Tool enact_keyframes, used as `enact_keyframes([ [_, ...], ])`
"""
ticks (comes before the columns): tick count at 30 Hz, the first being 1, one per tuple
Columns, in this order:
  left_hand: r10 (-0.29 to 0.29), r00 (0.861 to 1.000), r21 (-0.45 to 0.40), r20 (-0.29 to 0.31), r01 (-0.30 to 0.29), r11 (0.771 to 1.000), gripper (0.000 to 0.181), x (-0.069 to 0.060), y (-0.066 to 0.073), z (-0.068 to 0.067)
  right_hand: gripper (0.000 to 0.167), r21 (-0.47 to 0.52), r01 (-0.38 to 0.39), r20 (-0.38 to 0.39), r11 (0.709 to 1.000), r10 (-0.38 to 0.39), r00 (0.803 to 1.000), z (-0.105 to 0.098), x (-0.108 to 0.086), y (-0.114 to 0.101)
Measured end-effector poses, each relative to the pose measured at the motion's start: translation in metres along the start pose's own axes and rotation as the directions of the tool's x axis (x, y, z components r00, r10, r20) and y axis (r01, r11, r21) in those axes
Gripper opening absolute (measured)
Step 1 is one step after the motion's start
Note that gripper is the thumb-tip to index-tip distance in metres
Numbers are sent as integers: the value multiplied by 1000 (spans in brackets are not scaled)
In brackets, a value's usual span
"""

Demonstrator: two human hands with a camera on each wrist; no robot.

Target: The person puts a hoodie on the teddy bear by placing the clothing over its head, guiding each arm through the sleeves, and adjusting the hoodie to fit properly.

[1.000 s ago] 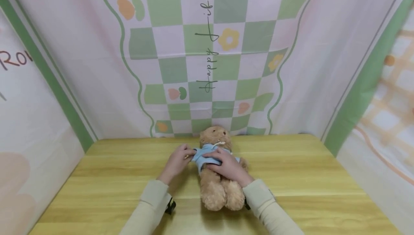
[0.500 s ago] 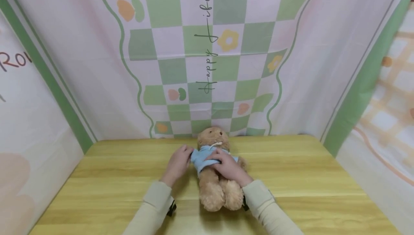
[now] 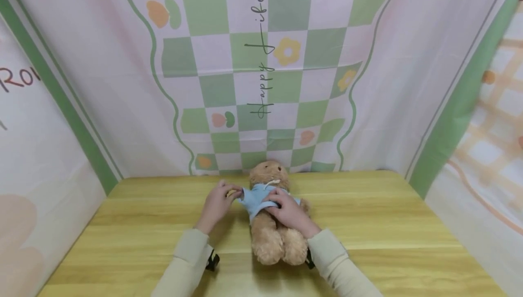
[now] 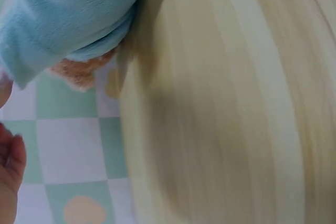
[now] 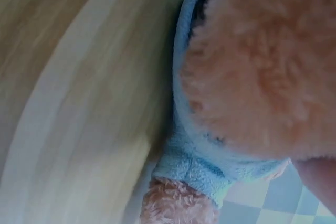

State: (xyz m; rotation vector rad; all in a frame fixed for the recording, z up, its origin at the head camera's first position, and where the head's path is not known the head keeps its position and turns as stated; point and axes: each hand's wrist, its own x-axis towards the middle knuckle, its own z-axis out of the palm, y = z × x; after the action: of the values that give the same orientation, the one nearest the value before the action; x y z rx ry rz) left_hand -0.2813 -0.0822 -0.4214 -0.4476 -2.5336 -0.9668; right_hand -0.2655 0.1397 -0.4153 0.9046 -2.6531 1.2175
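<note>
A light-brown teddy bear lies on its back, head against the cloth backdrop. It wears a light-blue shirt with a white cord at the neck. At the shirt's sleeve on the left, my left hand pinches the cuff; in the left wrist view the sleeve is drawn to a corner beside a fingertip. No bear paw shows at that cuff. My right hand holds the shirt's lower front over the belly. The right wrist view shows a furry arm coming out of the other sleeve.
The bear lies on a wood-grain table. Behind its back edge hangs a checked green-and-white backdrop, with printed cloth walls on both sides. A black strap piece shows at the left wrist.
The bear has shifted slightly left. My left hand moved close in at the cuff, then a little back to the left, its fingers spreading more. The right hand stays on the shirt.
</note>
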Motion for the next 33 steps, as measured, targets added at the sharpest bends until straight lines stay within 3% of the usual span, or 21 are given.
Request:
enact_keyframes([
  [4,106,994,62,31,-107,992,10,-2,1,-6,15,2,-38,0,999,38,999,2,2,-4],
  [9,133,983,160,130,-154,975,19,-3,6,-6,17,5,-94,13,996,94,995,5,4,-8],
  [11,163,979,190,121,-184,964,15,-5,8,-4,17,4,-106,15,994,106,994,6,5,-9],
  [14,209,977,251,41,-212,944,5,-6,10,-1,16,-2,-99,20,995,99,995,6,5,-10],
  [17,145,989,280,-37,-129,951,2,-7,9,2,14,-15,-58,20,998,58,998,5,4,-9],
  [20,-1,997,260,-77,21,965,4,-7,4,2,14,-12,-18,35,1000,18,999,4,4,-8],
  [22,-87,992,225,-90,106,969,6,-6,0,1,15,-5,1,55,1000,-1,998,2,4,-8],
  [26,-211,974,138,-81,220,966,9,-3,-6,2,15,14,-10,90,1000,8,996,0,6,-8],
  [28,-242,968,81,-60,247,966,12,-2,-7,1,14,10,-44,83,999,43,996,1,7,-8],
  [30,-234,972,17,-37,235,972,16,-1,-6,1,14,3,-87,64,996,87,994,2,9,-9],
  [33,-145,989,-42,11,146,988,23,-2,-3,0,15,-20,-141,34,990,142,989,5,11,-11],
])
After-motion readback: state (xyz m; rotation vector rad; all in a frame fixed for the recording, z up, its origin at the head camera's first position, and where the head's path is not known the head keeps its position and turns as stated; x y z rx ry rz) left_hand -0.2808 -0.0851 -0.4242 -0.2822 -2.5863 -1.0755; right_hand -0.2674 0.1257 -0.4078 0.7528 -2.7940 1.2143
